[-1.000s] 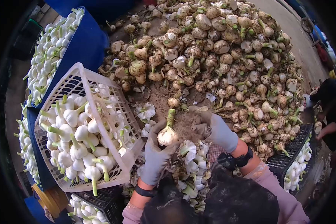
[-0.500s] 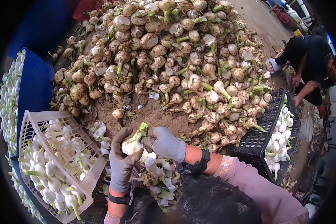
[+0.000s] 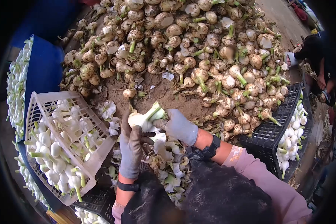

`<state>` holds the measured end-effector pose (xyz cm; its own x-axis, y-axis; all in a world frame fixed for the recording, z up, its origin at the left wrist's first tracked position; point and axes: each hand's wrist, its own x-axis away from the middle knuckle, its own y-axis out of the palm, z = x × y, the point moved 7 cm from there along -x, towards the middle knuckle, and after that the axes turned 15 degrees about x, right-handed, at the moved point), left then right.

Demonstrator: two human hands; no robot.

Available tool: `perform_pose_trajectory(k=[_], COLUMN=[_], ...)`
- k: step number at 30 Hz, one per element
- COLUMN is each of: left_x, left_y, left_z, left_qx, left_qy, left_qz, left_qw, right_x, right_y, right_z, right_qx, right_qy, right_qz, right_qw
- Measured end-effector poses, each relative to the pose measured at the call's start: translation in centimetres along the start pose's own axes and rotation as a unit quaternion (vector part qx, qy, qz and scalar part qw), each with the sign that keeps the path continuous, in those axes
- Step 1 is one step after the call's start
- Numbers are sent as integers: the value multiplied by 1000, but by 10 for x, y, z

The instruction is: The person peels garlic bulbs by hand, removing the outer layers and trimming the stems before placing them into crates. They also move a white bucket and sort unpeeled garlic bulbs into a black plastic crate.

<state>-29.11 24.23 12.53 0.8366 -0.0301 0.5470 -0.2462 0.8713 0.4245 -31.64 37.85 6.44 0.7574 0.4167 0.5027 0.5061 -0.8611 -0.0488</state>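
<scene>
Step in hand: I am stripping the dirty outer skin off one garlic bulb [image 3: 140,120]; by my reading the peeling is mid-way, since the bulb already shows clean white on its round side.
Left grip: my left hand [image 3: 132,147] is closed around the bulb from below, gloved fingers wrapped under it, holding it up in front of me.
Right grip: my right hand [image 3: 179,127] pinches shut on the loose skin at the green stalk [image 3: 155,111], which points up and to the right.
Where the bulb is: in the air between both hands, above the heap of peeled skins [image 3: 167,164] in my lap, just in front of the bare dirt patch [image 3: 164,98].
Around it: the big pile of unpeeled garlic [image 3: 198,48] lies beyond the dirt; the white basket [image 3: 97,155] of clean bulbs sits tilted at my left; a black crate [image 3: 267,134] with more clean bulbs stands at my right.
Another person: a dark sleeve and hand [image 3: 321,80] work at the far right edge, well apart from me.
Next move calls for: a steady hold underneath while the pinch pulls the skin away down the stalk; I judge that any leftover dirty layer needs a turn of the bulb.
</scene>
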Motion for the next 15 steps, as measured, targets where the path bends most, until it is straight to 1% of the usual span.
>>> perform_pose_trajectory(k=[1,2,4,6,7,8,9,10,12,13,14,15], left_x=[-3,-19,-19,-13,-1,-2,-5,-8,-16,-11,-5,1], left_y=[-14,-46,-41,-17,2,0,-8,-14,-36,-35,-29,-16], left_z=[-1,-4,-1,9,24,22,14,3,-16,-13,-5,1], left_qx=[44,-84,-145,-213,-398,-356,-249,-125,-47,2,3,10], left_qy=[45,182,155,251,307,257,188,118,72,27,32,25], left_qz=[27,65,86,-30,-40,-36,-34,-40,-8,12,17,-19], left_qw=[998,978,973,944,863,898,950,984,996,1000,999,999], right_x=[12,19,29,18,16,18,21,24,21,16,11,9], right_y=[3,9,7,-2,7,15,19,18,4,1,-13,-25], right_z=[-20,-30,-45,-30,-32,-33,-29,-25,-42,-38,-33,-33], right_qx=[-68,-5,67,43,24,5,41,85,168,169,324,467], right_qy=[-1,-39,-21,38,-13,-62,-44,-20,-64,-70,-77,-82], right_qz=[-30,-85,-76,-35,-69,-102,-107,-101,-46,-52,42,138], right_qw=[997,996,995,998,997,993,992,991,983,982,942,870])
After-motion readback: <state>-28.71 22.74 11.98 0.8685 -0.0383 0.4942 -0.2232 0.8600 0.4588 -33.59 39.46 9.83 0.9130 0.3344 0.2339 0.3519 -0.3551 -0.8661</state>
